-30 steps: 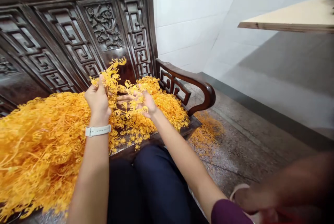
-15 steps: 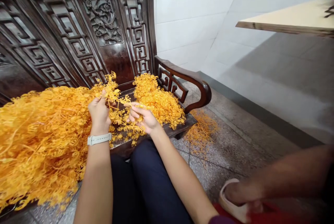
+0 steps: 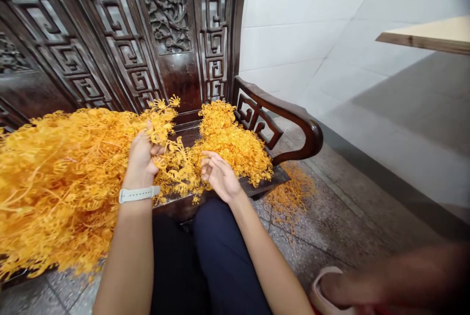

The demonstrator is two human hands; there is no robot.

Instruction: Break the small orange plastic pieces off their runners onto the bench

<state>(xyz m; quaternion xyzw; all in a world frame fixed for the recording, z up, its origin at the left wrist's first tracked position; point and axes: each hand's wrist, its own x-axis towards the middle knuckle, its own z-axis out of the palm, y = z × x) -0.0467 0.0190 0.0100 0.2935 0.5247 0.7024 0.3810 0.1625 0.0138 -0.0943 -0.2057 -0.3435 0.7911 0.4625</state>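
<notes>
My left hand [image 3: 141,156], with a pale watch strap on its wrist, is closed around a sprig of orange-yellow plastic flower pieces [image 3: 160,122] on thin stems. Its curly heads stick up above the fingers. My right hand [image 3: 220,175] is a little apart from the sprig, at the front of a smaller pile of loose flower heads [image 3: 238,148]. The fingers of that hand are loosely bent and spaced, and nothing shows between them. To the left of my left hand spreads a big tangled heap of the same plastic sprigs [image 3: 66,173].
Everything lies on a dark carved wooden bench [image 3: 178,75] with a curved armrest [image 3: 293,119]. Thin orange stems [image 3: 290,192] litter the tiled floor beyond it. A board edge [image 3: 422,38] juts in at upper right. Another person's leg and shoe [image 3: 330,285] are at lower right.
My right hand has come away from the sprig, and its pinch has loosened. My left hand keeps its hold on the sprig. The view has shifted slightly left.
</notes>
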